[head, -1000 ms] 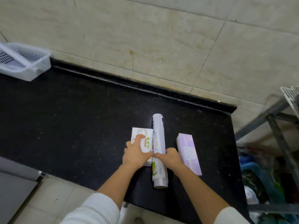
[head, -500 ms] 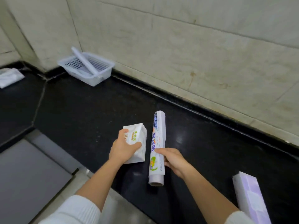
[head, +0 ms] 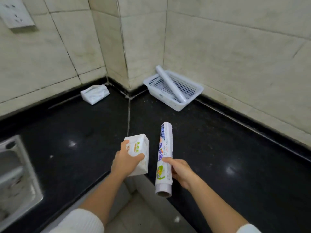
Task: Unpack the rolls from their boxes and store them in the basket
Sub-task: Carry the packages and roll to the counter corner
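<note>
rolls lifted, basket now ahead

rolls: i log two carried items. the printed roll (head: pixel 164 158) is in the right hand (head: pixel 180 172), fingers wrapped around its lower half, long axis pointing away toward the wall. the left hand (head: pixel 126 163) is closed over the near end of a white box (head: pixel 138 153), thumb across its top face. both appear held up off the black counter (head: pixel 218 148), near its front edge.

change since a second ago: box and roll lay side by side on the counter under the hands, a purple box just to their right, and only a corner of the basket showed at far left. now both items are raised, the view has swung left, the purple box is out of frame, and the white basket (head: pixel 193 96) sits ahead in the wall corner, well apart from the hands. a plain roll (head: pixel 170 85) already leans across it, one end over the rim.

judgement: carry phase under way. the printed roll looks ready to store; the white box looks closed, so its contents are probably not yet unpacked. a crumpled white package (head: pixel 95 94) lies in the other corner, and a sink (head: pixel 15 172) at far left.
</note>
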Action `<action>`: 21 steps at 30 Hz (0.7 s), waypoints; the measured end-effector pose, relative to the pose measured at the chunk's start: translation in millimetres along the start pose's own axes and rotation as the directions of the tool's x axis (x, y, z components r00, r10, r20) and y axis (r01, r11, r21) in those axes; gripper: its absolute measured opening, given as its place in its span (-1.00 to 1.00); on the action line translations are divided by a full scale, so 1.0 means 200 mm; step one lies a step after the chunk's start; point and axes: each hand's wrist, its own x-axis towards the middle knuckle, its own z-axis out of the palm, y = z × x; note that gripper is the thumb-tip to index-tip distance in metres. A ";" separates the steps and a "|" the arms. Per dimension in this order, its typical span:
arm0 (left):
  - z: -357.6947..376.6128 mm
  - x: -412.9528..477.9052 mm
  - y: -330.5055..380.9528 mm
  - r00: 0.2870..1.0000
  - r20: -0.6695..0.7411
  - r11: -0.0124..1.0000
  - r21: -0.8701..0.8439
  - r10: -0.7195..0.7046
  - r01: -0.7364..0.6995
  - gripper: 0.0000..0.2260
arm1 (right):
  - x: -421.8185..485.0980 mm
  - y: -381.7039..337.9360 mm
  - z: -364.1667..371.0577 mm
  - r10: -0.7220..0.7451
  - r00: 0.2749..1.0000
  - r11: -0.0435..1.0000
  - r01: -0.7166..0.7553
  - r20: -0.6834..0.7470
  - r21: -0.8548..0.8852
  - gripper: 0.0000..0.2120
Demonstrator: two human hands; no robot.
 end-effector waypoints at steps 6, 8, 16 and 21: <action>-0.16 0.48 0.03 1.000 0.013 0.999 0.036 0.019 -0.019 -0.30 | 0.38 -0.29 0.28 -0.010 1.000 0.999 0.010 -0.009 -0.035 -0.67; -0.20 0.65 0.05 1.000 0.008 0.999 0.045 0.030 -0.030 -0.29 | 0.53 -0.40 0.34 -0.013 1.000 0.999 0.012 -0.026 -0.053 -0.66; -0.37 1.22 0.18 0.999 0.015 0.992 0.115 0.050 -0.051 -0.25 | 0.98 -0.79 0.50 -0.011 0.993 0.983 -0.011 -0.115 -0.185 -0.61; -0.47 1.50 0.19 0.989 0.098 0.960 0.248 0.110 -0.131 -0.23 | 1.15 -0.85 0.61 0.018 0.982 0.955 -0.073 -0.188 -0.286 -0.57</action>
